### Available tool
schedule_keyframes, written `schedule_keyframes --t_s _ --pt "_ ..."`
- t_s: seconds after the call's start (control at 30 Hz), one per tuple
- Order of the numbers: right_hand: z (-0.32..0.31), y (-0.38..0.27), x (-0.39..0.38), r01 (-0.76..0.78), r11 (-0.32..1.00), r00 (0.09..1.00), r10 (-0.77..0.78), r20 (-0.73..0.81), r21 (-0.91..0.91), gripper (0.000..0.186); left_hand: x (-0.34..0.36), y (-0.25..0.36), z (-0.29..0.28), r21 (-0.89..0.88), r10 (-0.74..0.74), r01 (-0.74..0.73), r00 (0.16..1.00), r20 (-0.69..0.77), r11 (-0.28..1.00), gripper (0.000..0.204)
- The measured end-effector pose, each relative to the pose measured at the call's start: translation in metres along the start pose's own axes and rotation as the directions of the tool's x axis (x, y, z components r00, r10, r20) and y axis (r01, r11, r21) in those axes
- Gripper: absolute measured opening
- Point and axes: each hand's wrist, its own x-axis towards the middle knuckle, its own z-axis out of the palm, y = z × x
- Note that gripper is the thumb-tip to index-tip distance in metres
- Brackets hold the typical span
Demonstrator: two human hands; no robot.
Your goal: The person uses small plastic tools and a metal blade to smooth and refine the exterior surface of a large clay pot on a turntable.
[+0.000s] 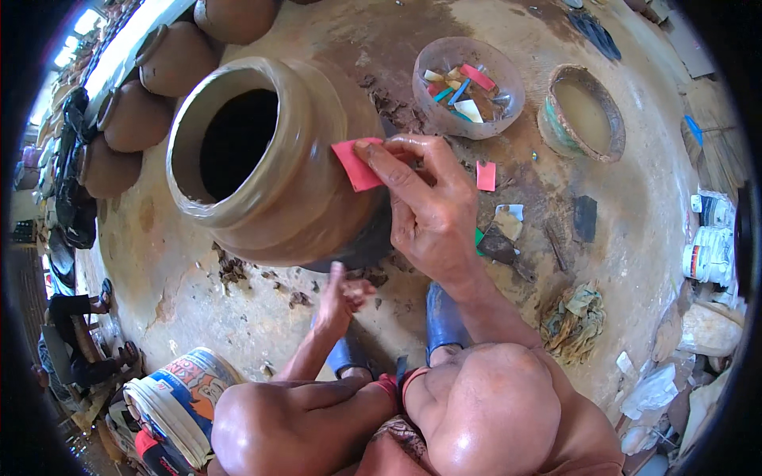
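A large wet clay pot (333,103) stands in front of me with its wide mouth tilted toward the left. My right hand (432,198) pinches a flat red rectangular scraper (357,165) between thumb and fingers. The scraper's edge is at the pot's right side; whether it touches the clay I cannot tell. Below the pot's dark base is my left hand (343,303), thumb raised and fingers apart, holding nothing. A second small red piece (486,175) lies on the floor to the right of my right hand.
A translucent bowl (425,103) with colored scraps and a tub of murky water (587,111) stand at far right. A crumpled cloth (573,321) lies nearer. Several finished pots (178,59) line the far left. A white bucket (171,397) sits by my left knee; another person's legs (75,333) show beyond.
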Motion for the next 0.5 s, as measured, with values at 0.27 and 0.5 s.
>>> schedule_keyframes --t_s 0.27,0.5 --pt "0.002 -0.008 0.001 0.022 1.000 1.000 -0.022 0.015 -0.003 0.051 0.039 0.084 -0.062 0.076 0.440 -0.435 0.896 -0.056 0.897 0.068" --pt "-0.011 0.007 -0.009 0.050 0.998 0.997 -0.048 0.055 -0.036 0.051 -0.006 -0.019 0.018 0.086 -0.143 0.138 0.988 0.053 0.987 0.072"
